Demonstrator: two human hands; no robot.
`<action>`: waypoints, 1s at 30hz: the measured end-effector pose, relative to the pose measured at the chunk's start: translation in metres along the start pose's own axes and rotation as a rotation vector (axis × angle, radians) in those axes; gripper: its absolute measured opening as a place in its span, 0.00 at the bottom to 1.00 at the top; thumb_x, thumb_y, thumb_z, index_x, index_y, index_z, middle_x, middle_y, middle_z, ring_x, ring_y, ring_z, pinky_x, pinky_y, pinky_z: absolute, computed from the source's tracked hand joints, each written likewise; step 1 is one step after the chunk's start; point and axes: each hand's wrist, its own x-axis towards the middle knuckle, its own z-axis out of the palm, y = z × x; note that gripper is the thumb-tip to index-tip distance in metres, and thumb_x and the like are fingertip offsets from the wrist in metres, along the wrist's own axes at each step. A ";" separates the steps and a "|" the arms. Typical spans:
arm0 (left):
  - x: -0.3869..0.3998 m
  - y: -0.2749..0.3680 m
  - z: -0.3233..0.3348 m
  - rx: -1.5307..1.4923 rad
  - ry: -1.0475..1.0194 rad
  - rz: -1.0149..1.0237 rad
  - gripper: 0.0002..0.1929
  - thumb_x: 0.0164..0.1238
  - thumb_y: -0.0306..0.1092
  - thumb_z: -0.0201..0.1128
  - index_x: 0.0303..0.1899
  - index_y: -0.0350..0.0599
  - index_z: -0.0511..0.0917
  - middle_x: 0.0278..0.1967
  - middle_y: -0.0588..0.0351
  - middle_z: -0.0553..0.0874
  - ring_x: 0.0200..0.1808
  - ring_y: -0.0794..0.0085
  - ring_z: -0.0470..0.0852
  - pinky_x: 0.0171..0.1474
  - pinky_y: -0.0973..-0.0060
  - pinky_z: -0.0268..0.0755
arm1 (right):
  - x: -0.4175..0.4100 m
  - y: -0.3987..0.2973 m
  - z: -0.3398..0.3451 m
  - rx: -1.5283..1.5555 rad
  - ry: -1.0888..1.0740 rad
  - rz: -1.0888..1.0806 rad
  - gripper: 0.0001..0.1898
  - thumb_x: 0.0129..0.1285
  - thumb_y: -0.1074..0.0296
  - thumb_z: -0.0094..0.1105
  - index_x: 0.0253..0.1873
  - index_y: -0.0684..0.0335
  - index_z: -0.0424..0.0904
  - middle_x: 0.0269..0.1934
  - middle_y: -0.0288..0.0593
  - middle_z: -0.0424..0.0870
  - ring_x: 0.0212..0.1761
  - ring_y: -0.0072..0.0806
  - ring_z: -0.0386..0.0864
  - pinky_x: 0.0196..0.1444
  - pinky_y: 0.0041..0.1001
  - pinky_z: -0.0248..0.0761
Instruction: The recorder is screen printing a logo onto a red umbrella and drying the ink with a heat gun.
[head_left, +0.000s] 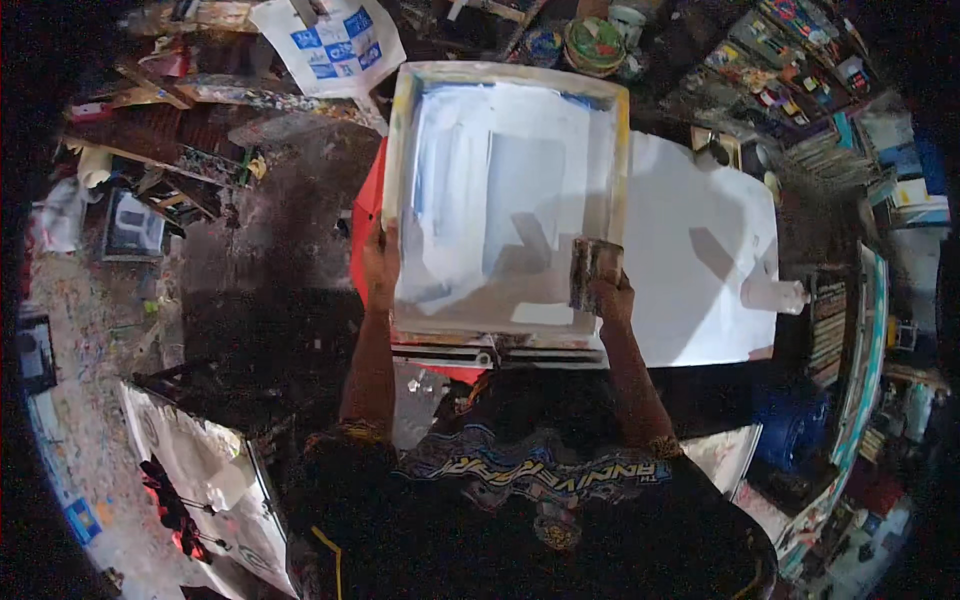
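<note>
A wooden-framed printing screen (622, 150) lies before me, its pale mesh (525, 172) streaked with white and blue. My left hand (382, 259) grips the left side of the frame. At the lower right of the screen, my right hand (615, 294) holds a dark, stained block (587, 271), which looks like a squeegee. Whether the block touches the mesh cannot be told. Red fabric (366, 202) shows from under the frame's left side, and more red shows below its near edge. Shadows fall over the lower mesh.
A white board (675, 225) extends to the right, with a translucent bottle (784, 295) at its edge. A white sheet with blue prints (337, 46) hangs beyond the frame. Paint containers (595, 45) stand at the back. A blue drum (789, 424) is at lower right.
</note>
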 end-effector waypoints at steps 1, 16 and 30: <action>0.004 -0.008 -0.004 -0.169 -0.030 0.043 0.21 0.82 0.39 0.55 0.67 0.37 0.74 0.47 0.58 0.85 0.48 0.77 0.79 0.51 0.76 0.74 | 0.003 0.007 0.001 -0.009 0.009 0.012 0.21 0.59 0.68 0.62 0.59 0.59 0.80 0.32 0.28 0.77 0.29 0.18 0.73 0.32 0.24 0.69; 0.018 -0.041 0.024 0.024 -0.138 0.115 0.22 0.82 0.46 0.52 0.65 0.40 0.73 0.49 0.41 0.87 0.49 0.61 0.87 0.51 0.64 0.77 | 0.014 0.026 -0.023 -1.273 -0.001 -0.323 0.20 0.65 0.53 0.65 0.54 0.61 0.81 0.40 0.48 0.87 0.37 0.39 0.85 0.38 0.39 0.79; 0.011 -0.029 0.005 0.250 -0.066 0.115 0.22 0.81 0.47 0.51 0.65 0.44 0.73 0.42 0.41 0.88 0.41 0.49 0.88 0.41 0.56 0.78 | -0.071 -0.042 0.083 -1.388 -0.664 -0.583 0.18 0.53 0.66 0.70 0.51 0.54 0.83 0.49 0.38 0.85 0.50 0.42 0.82 0.47 0.45 0.75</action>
